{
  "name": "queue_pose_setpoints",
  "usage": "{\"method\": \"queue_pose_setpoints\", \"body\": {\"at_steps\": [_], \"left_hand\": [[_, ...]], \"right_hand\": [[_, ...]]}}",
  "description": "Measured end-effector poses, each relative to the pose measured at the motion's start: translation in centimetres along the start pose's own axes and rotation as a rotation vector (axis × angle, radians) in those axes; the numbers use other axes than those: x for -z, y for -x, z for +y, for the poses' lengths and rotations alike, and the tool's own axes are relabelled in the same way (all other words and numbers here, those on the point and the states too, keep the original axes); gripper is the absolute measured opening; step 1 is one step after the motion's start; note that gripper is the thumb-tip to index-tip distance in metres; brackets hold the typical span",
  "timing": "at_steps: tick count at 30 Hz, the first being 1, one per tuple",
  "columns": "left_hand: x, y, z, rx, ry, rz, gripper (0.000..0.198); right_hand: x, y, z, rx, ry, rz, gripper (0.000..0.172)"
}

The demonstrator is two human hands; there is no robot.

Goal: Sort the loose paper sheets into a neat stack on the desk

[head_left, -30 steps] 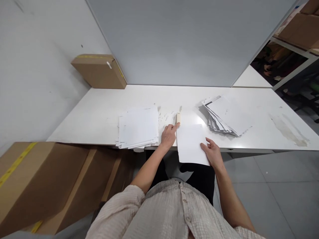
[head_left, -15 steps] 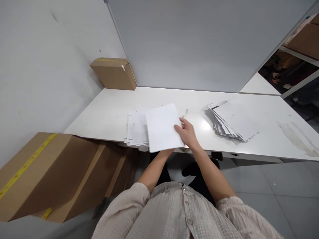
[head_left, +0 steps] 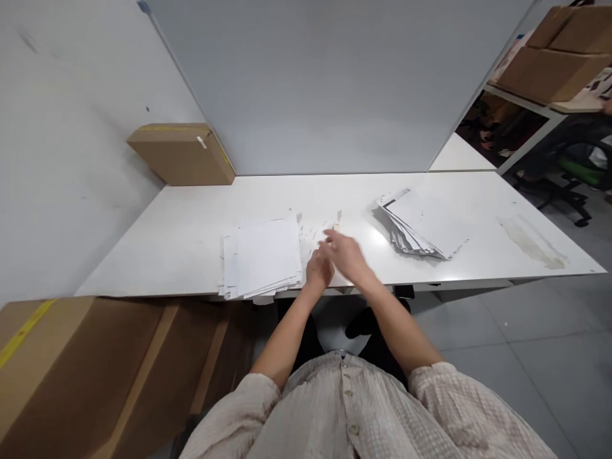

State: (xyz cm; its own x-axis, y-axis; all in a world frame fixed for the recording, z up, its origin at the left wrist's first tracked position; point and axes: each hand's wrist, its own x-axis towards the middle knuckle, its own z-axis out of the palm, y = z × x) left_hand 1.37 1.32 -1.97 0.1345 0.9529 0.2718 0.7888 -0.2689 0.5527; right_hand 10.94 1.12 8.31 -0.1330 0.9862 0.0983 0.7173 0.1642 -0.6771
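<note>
Grip: left hand (head_left: pixel 319 271), right hand (head_left: pixel 349 256) overlapping, can't tell if closed | white table (head_left: pixel 172 236) (stained) | grey floor (head_left: pixel 478 322)

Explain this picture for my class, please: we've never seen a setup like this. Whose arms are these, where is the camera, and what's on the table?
There is no machine here, just a person's two bare hands. The camera is worn on the head and looks forward and down, so the arms reach away from us. On the white table lie two piles of paper: the left pile near the front edge, the right pile fanned along one side. A cardboard box stands at the back left. The left hand and right hand meet between the piles, overlapping in view. No sheet shows in either; whether they hold anything small is hidden.
</note>
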Motion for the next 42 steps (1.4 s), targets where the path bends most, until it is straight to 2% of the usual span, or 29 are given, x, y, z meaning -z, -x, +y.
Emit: {"method": "queue_pose_setpoints", "body": {"at_steps": [1, 3, 5, 6, 8, 11, 14, 18, 20, 26, 30, 32, 37, 42], "left_hand": [[0.1, 0.1, 0.1, -0.021, -0.060, -0.014, 0.051], [0.2, 0.2, 0.2, -0.054, -0.151, -0.022, 0.056], [0.3, 0.3, 0.3, -0.079, -0.191, -0.004, 0.059], [0.4, 0.3, 0.2, -0.088, -0.195, 0.006, 0.059], [0.3, 0.3, 0.2, -0.098, -0.193, 0.024, 0.058], [0.3, 0.2, 0.1, -0.096, -0.191, 0.039, 0.059], [0.2, 0.2, 0.0, -0.094, -0.196, 0.037, 0.060], [0.3, 0.3, 0.1, -0.103, -0.206, 0.039, 0.056], [0.3, 0.3, 0.1, -0.101, -0.208, 0.044, 0.056], [0.3, 0.3, 0.2, -0.101, -0.191, 0.038, 0.057], [0.4, 0.3, 0.3, -0.096, -0.180, 0.038, 0.058], [0.4, 0.3, 0.2, -0.103, -0.178, 0.043, 0.058], [0.3, 0.3, 0.0, -0.117, -0.162, 0.056, 0.058], [0.2, 0.3, -0.2, -0.121, -0.110, 0.087, 0.055]], "right_hand": [[2.4, 0.0, 2.0, -0.039, 0.035, 0.049, 0.036], [6.9, -0.3, 6.5, -0.161, 0.259, 0.251, 0.037], [10.6, -0.7, 10.9, -0.253, 0.461, 0.366, 0.047], [11.9, -0.9, 12.8, -0.285, 0.517, 0.374, 0.053], [13.5, -1.0, 15.9, -0.339, 0.555, 0.304, 0.062], [13.9, -0.7, 18.4, -0.368, 0.536, 0.185, 0.053], [13.4, -0.3, 19.0, -0.346, 0.520, 0.164, 0.041], [12.8, -0.1, 18.1, -0.330, 0.575, 0.179, 0.059], [12.6, -0.1, 17.3, -0.337, 0.605, 0.179, 0.061], [12.6, -0.6, 16.9, -0.438, 0.451, 0.190, 0.044], [12.9, -0.8, 17.5, -0.423, 0.409, 0.205, 0.038], [13.1, -0.7, 17.6, -0.414, 0.428, 0.246, 0.038], [13.9, 0.1, 17.1, -0.298, 0.522, 0.469, 0.036], [15.0, 1.3, 15.8, -0.173, 0.432, 0.623, 0.028]]}}
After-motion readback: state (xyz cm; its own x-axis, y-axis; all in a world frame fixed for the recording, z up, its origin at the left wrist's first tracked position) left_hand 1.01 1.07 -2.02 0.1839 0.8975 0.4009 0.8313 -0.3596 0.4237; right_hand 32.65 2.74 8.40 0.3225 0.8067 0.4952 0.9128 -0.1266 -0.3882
